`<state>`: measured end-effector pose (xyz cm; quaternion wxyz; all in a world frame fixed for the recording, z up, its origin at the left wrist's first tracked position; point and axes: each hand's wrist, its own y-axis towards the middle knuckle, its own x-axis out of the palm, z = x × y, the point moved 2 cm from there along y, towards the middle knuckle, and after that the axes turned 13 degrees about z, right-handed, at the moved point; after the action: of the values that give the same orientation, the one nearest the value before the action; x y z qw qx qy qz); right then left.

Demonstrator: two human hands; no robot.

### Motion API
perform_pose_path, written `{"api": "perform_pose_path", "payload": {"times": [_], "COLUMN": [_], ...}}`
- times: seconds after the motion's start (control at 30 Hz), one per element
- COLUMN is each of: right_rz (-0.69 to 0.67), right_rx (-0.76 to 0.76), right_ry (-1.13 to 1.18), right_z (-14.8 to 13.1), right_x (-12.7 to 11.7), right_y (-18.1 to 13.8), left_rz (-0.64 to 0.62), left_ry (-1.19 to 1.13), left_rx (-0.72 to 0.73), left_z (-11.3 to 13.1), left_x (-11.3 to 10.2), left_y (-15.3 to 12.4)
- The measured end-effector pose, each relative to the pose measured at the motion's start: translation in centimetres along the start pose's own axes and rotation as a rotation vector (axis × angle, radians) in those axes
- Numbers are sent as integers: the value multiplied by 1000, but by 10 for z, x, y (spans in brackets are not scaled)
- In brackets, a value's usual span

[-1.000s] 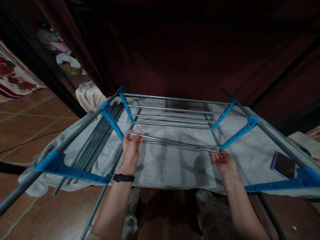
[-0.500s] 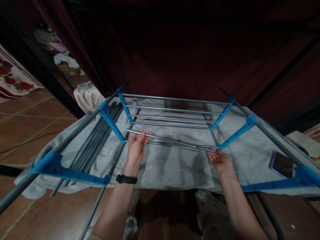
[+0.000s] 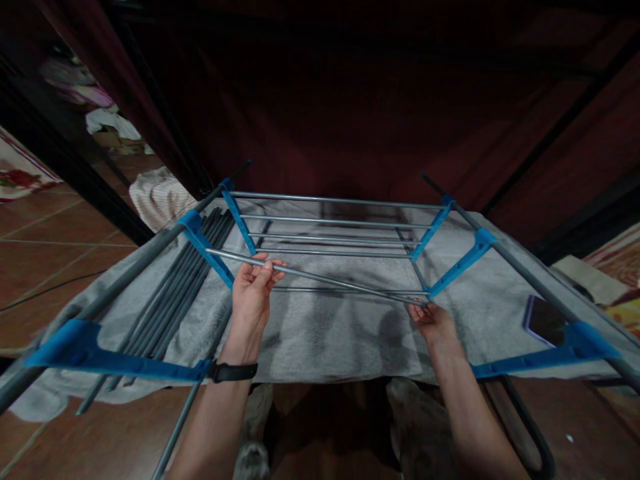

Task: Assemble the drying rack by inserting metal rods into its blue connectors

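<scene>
A thin grey metal rod (image 3: pixel 320 275) slants across the rack, its left end touching or close to a blue plastic bracket (image 3: pixel 207 252). My left hand (image 3: pixel 255 280) pinches it near the left end, thumb on top. My right hand (image 3: pixel 430 317) closes on its right end, beside the blue bracket (image 3: pixel 457 267) on that side. Behind it, several crossbars (image 3: pixel 330 220) span the far pair of blue brackets. Another crossbar (image 3: pixel 345 291) runs low between the nearer brackets. Thicker grey tubes (image 3: pixel 123 283) carry the brackets on both sides.
Several loose grey tubes (image 3: pixel 173 307) lie on the grey blanket (image 3: pixel 320 340) at the left. A phone (image 3: pixel 545 320) rests on the blanket at the right. Dark red fabric (image 3: pixel 320 127) hangs behind. Front blue brackets (image 3: pixel 125 353) stick out near my forearms.
The rod has shifted left, so its left end meets the left bracket and its right end no longer passes beyond my right hand. The whole view has slid slightly left.
</scene>
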<state>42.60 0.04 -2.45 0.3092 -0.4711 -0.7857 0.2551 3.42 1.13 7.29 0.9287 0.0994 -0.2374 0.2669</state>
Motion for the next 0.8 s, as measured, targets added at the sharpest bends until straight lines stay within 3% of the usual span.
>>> {"api": "perform_pose_path", "payload": {"times": [0.2, 0.57, 0.8], "right_rz": [-19, -134, -115], "right_rx": [-7, 9, 23], "right_ry": [-30, -46, -82], "right_z": [10, 37, 43], "right_x": [5, 8, 8], "right_y": [-6, -21, -24], "left_rz": [16, -129, -187], "left_ry": [2, 85, 76], "left_rx": [75, 34, 6], "left_z": [10, -12, -21], "left_x": [6, 28, 35], "left_y": [-4, -27, -36]}}
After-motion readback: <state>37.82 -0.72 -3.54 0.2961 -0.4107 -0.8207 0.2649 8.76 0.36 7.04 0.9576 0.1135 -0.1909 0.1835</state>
